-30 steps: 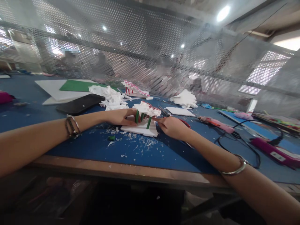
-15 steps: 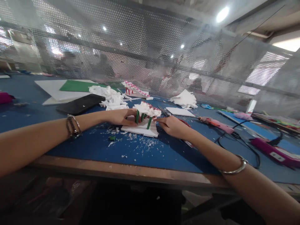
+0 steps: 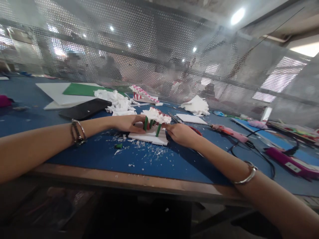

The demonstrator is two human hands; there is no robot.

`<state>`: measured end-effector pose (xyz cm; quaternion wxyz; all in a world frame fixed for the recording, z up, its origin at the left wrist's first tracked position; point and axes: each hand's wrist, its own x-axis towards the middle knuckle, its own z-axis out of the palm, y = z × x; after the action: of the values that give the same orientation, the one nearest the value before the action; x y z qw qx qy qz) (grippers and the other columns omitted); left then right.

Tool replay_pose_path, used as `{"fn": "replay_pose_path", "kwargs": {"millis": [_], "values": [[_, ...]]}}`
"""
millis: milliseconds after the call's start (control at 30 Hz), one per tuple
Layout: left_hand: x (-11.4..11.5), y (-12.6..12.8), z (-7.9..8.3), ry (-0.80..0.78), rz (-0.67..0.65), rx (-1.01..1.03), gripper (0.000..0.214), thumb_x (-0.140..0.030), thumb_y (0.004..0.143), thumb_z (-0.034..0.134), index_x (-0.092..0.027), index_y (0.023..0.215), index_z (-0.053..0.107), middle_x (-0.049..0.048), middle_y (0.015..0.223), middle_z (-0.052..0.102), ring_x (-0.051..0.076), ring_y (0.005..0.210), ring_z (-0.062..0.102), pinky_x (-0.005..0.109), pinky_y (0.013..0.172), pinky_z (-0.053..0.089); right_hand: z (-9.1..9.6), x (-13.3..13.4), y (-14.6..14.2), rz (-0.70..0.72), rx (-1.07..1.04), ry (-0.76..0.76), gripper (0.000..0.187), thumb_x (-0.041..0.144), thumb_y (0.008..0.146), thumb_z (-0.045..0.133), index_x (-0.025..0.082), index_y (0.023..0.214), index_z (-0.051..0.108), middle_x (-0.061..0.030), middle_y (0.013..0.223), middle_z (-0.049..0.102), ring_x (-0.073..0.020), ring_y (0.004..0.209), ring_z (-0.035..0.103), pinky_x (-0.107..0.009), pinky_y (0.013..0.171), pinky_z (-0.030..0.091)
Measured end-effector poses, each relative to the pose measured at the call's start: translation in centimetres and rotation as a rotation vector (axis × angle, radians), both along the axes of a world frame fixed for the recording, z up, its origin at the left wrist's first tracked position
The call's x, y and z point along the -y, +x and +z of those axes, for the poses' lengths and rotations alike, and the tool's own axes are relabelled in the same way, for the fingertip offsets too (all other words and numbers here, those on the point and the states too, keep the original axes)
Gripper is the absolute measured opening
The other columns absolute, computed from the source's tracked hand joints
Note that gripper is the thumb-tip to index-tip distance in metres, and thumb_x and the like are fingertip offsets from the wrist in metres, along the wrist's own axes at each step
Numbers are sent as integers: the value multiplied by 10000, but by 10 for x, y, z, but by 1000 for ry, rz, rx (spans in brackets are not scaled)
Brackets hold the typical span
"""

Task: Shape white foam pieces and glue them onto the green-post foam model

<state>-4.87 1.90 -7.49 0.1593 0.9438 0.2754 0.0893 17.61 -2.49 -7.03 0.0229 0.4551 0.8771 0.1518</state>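
Note:
A small craft model [image 3: 156, 116] with green stick posts and white fluffy tops stands on a white foam base [image 3: 149, 137] in the middle of the blue table. My left hand [image 3: 129, 123] rests on the base's left side, fingers curled against a green post. My right hand [image 3: 180, 133] is at the model's right side, fingers pinched at the white top's edge. What they pinch is too small to make out. White crumbs [image 3: 147, 149] lie scattered in front of the base.
A black phone [image 3: 84, 109], white and green foam sheets [image 3: 68, 93], white tissue heaps [image 3: 117, 101], a second red-and-white model [image 3: 143, 94], scissors [image 3: 185, 124], pink glue guns [image 3: 290, 162] with black cables. A perforated mesh screen [image 3: 159, 59] backs the table; people sit behind it.
My right hand has shifted slightly left and closer to the model's top. The left hand stays where it was.

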Motion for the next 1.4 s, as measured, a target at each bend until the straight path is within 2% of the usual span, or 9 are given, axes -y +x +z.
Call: {"fn": "replay_pose_path", "kwargs": {"millis": [100,333,500,667,900,1267,1400], "values": [[-1,0,-1,-10,-10,9,313,-356,753,441,-120,941,526,92,979,538,192,855,499,239,742,352,-1,-3,1,34,-22,-25,410,187,842,238,139,1169,480,-148,1011,626,-229,853,609,-294,681,400],[-1,0,0,2,-1,13,323,-352,736,454,-113,943,523,94,978,540,197,843,505,246,739,364,-3,-11,6,110,-93,-89,406,156,824,250,88,1088,551,-154,1026,617,-207,936,577,-286,773,404],[0,0,1,4,-14,11,297,-332,746,451,-122,941,528,87,977,548,183,846,502,237,740,361,3,-9,11,77,-143,-82,406,133,796,285,72,1095,554,-143,1030,621,-197,937,576,-280,798,406],[0,0,2,18,-23,8,300,-341,749,449,-120,935,528,91,987,546,180,851,502,228,737,357,1,-7,9,125,-96,-81,421,150,811,269,87,1137,528,-133,1129,570,-207,993,549,-302,841,388],[-2,-1,0,16,-2,19,316,-354,743,455,-122,944,530,86,987,556,176,845,505,219,732,355,-1,-6,6,109,-64,-69,439,140,812,274,109,1208,461,-128,1161,548,-209,999,546,-311,837,391],[-3,-2,-1,8,-12,16,329,-363,747,456,-125,962,531,95,1020,545,194,895,500,226,758,348,1,-5,7,118,-118,-104,415,155,820,278,88,1152,517,-118,1184,533,-191,1048,517,-291,901,358],[-4,-3,0,3,-24,13,334,-362,751,460,-138,990,527,91,1029,542,191,899,501,227,761,349,6,-2,9,105,-130,-99,413,168,825,277,81,1152,514,-144,1099,586,-199,971,560,-301,839,391]]}}
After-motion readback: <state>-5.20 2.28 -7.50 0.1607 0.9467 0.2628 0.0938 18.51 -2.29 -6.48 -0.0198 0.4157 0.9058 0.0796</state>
